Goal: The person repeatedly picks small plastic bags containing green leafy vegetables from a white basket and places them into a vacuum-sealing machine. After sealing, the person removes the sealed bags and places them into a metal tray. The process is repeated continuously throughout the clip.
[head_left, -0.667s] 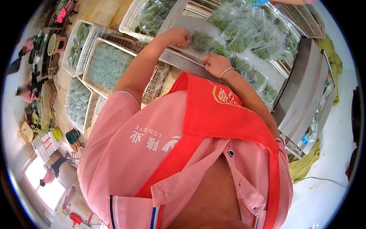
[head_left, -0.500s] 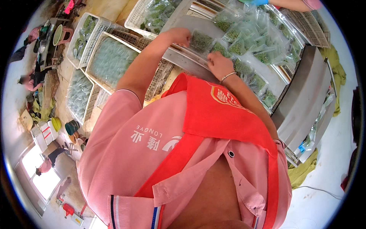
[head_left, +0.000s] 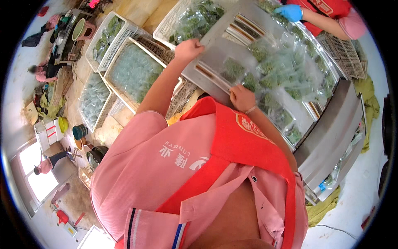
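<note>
- On the steel bench point(head_left: 215, 31), clear, glossy bags point(head_left: 233, 68) with green filling, some rowed beside the bar point(head_left: 211, 77), others heaped toward the far side.
- Bare steel between left hand point(head_left: 190, 50) and bags; crates point(head_left: 163, 40) crowding the bench's left edge.
- Left fingers curled inward near that edge; right hand point(head_left: 242, 98) curled at the bar's end, beside a bag; grasp unclear for both.

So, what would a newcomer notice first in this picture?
The bright red apron over the pink shirt, in the middle. Above it, clear bags of green plants lie on a metal table, the left hand and right hand by its edge. At top right, another person's blue glove.
</note>
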A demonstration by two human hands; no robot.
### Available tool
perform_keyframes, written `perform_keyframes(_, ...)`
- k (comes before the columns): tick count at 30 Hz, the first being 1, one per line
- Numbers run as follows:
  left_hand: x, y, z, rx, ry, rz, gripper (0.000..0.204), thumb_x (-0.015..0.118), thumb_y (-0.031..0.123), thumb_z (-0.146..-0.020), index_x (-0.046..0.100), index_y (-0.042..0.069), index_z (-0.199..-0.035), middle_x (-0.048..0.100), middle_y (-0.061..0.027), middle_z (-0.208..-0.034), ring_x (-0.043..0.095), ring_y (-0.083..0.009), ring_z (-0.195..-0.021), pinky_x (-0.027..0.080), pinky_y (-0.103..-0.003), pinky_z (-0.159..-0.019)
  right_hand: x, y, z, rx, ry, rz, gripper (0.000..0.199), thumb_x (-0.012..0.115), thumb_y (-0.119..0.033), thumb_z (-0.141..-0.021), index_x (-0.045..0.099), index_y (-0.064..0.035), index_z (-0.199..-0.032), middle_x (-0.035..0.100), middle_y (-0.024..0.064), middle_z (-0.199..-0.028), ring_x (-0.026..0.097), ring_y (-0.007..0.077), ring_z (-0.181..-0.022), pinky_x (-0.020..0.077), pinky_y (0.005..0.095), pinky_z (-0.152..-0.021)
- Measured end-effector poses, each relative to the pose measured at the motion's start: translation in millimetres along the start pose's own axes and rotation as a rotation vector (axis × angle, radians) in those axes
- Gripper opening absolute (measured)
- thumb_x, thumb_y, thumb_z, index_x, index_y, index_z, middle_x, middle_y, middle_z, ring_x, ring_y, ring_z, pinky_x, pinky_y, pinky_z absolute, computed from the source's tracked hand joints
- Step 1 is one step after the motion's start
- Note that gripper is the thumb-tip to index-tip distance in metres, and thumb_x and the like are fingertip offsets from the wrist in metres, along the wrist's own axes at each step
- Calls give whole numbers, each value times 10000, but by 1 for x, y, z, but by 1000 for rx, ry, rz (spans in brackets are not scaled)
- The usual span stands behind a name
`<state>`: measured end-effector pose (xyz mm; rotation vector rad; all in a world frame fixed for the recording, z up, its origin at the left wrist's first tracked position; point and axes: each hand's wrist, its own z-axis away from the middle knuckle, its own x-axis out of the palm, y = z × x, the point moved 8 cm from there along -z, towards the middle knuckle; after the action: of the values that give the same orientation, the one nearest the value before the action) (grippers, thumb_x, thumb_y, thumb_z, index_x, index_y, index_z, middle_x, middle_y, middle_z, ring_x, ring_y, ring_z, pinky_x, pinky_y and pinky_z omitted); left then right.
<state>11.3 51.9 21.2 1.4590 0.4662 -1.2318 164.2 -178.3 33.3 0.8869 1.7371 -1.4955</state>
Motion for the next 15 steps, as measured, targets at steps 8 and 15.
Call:
perform_keyframes(8, 38, -190, -111, -293, -154, -83, 592, 664, 387, -724, 477, 156, -1236, 577, -105, -1171, 586, -279, -1023, 467, -401, -825, 6, 2, -6, 120, -131, -36, 102, 601, -98, -703, 517, -83, -759, 491, 116, -730, 539, 320, -634, 447, 419, -534)
perform_keyframes(15, 59, -222, -199, -177, -177, -340, 744, 680, 302, -746, 308, 166, -1376, 313, -100, -1439, 547, -297, -1094, 469, -430, -863, 7, -4, -21, 244, -104, -47, 135, 613, -39, -642, 517, -59, -735, 478, 118, -698, 519, 321, -626, 425, 415, -531)
